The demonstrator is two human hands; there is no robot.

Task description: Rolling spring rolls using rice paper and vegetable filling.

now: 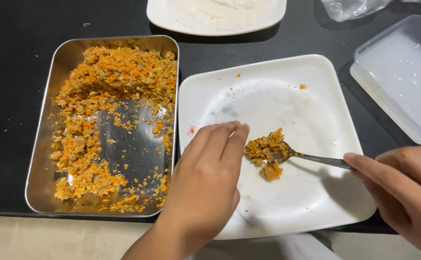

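Filling (267, 148) on spoon (311, 157), right hand (403, 192) holding, left hand (205, 183) beside

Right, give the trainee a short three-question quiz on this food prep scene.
1. True or false: the right hand holds the spoon by its handle.
2. Where does most of the orange minced filling lie?
A. in the steel tray
B. in the clear plastic container
C. on the black tabletop
3. What do the left hand fingertips nearly touch?

Key
1. True.
2. A.
3. The filling heaped on the spoon, over the wet translucent wrapper spread on the white square plate.
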